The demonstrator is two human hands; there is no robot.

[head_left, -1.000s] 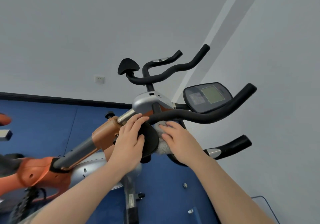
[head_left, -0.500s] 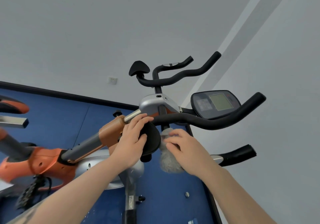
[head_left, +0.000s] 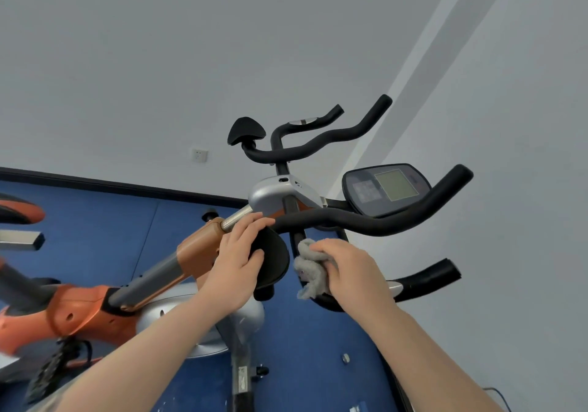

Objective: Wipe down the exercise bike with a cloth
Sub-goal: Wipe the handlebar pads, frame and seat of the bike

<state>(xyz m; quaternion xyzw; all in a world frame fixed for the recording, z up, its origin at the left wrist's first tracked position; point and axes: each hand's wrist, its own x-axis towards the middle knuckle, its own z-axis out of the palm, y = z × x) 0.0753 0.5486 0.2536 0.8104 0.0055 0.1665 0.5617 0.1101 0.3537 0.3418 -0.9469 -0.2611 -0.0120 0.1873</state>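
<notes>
Right hand [head_left: 351,271] curled around a grey cloth [head_left: 310,270], wrist bent, knuckles up, forearm entering from lower right; cloth bunched, touching the black handlebar [head_left: 375,219] stem just below the bar. Left hand [head_left: 237,263] grips the black elbow pad [head_left: 273,262], fingers over its top edge, thumb on its face; forearm enters from lower left. Exercise bike [head_left: 197,255]: orange and silver frame running left, grey console [head_left: 386,188] with pale screen above right; markings on console too blurred to read. White wall socket [head_left: 199,155] on grey wall; blue floor [head_left: 95,220] below. Versus 0.5 s ago: cloth sits lower on the stem, more of it exposed left of the fingers; left hand's hold on the pad unchanged.
</notes>
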